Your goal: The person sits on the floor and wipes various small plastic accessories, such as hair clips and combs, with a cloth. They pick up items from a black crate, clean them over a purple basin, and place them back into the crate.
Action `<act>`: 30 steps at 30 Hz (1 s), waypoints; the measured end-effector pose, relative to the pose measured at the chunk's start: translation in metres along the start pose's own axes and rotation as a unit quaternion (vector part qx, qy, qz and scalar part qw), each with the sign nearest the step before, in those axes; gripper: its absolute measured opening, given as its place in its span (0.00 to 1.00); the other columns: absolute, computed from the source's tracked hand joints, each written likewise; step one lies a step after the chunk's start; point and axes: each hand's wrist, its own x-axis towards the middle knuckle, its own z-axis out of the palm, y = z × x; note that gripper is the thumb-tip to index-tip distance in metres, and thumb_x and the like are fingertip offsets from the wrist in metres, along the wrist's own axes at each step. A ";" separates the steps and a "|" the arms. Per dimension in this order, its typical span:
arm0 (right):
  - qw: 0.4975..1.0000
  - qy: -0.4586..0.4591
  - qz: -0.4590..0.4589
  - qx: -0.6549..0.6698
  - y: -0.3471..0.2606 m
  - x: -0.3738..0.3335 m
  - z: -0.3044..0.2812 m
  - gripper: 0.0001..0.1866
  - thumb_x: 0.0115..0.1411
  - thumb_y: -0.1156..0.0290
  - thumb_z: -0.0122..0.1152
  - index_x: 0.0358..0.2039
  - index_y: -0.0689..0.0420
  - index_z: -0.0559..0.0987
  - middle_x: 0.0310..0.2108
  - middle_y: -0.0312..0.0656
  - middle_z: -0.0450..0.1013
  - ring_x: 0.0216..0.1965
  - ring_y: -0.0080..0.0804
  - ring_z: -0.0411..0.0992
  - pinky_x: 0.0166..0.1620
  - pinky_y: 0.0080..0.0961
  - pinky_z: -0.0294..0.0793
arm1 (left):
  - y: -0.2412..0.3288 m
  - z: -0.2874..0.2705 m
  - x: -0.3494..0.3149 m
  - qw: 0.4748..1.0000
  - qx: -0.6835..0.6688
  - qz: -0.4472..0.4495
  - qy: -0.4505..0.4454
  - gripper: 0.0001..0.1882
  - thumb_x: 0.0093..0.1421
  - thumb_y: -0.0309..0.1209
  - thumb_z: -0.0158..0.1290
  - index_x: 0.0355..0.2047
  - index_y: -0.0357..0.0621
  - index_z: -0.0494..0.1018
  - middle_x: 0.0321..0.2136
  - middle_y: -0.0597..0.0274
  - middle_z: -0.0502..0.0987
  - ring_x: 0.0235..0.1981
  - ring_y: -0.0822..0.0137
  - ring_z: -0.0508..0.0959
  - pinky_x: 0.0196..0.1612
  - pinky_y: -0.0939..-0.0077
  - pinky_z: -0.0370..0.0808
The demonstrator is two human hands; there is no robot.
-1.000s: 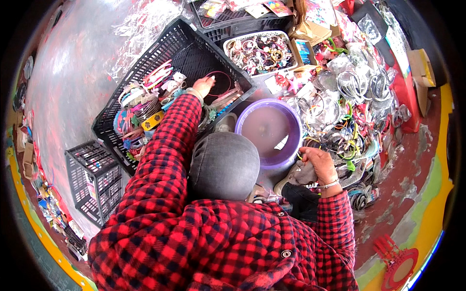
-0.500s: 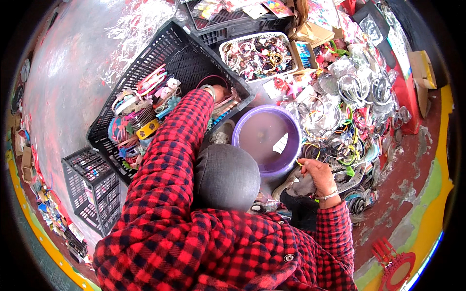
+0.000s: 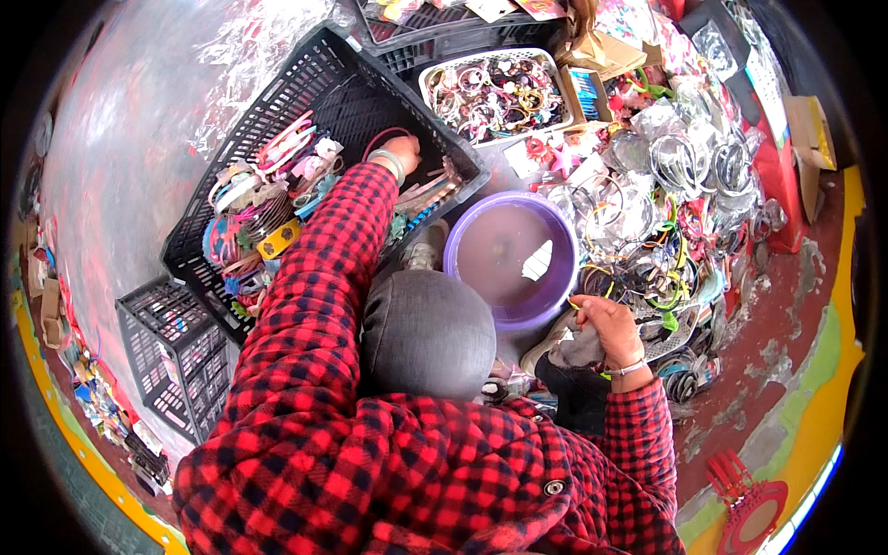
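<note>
My left hand [image 3: 400, 153] is inside a large black plastic crate [image 3: 268, 97], with its fingers closed on a thin dark red headband [image 3: 373, 141]. Bunched headbands and hair ornaments [image 3: 264, 213] in several colours lie in the same crate, left of my forearm. Beyond the right rim of a purple basin [image 3: 450, 264] of murky water, my right hand [image 3: 612, 331] is closed. A grey cloth [image 3: 579, 350] hangs from its palm, and a small yellow bit shows at the fingertips.
A white basket [image 3: 564, 120] full of hair ties stands behind the basin. Plastic-wrapped hoops and headbands [image 3: 684, 176] are heaped at the right. Smaller black crates [image 3: 176, 361] stand at the left. My grey-clad knee [image 3: 430, 333] is between the crate and basin.
My left hand has drawn slightly back to the left within the crate, and the red headband has shifted with it. My right hand stays by the basin with the grey cloth.
</note>
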 end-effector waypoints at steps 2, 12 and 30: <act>1.000 0.006 0.003 -0.004 0.001 0.000 0.000 0.13 0.58 0.70 0.50 0.37 0.64 0.78 0.23 0.32 0.71 0.27 0.16 0.66 0.34 0.14 0.65 | 0.006 -0.018 -0.014 0.991 -0.116 -0.046 0.057 0.09 0.47 0.25 0.57 0.30 0.41 0.70 0.25 0.54 0.75 0.25 0.60 0.76 0.29 0.67 0.72; 0.999 0.004 -0.031 0.007 0.006 -0.004 -0.001 0.13 0.58 0.71 0.50 0.37 0.65 0.78 0.23 0.34 0.71 0.27 0.17 0.66 0.34 0.14 0.65 | 0.011 -0.033 -0.098 0.896 -0.442 0.020 -0.042 0.13 0.50 0.17 0.51 0.37 0.38 0.70 0.25 0.65 0.73 0.25 0.74 0.73 0.31 0.79 0.72; 0.999 0.006 -0.027 0.017 0.005 -0.003 0.000 0.12 0.58 0.71 0.50 0.37 0.65 0.78 0.23 0.34 0.72 0.27 0.18 0.67 0.34 0.14 0.65 | 0.015 -0.019 -0.118 0.992 -0.056 0.112 -0.033 0.17 0.48 0.22 0.50 0.41 0.39 0.72 0.36 0.49 0.73 0.40 0.53 0.73 0.43 0.67 0.69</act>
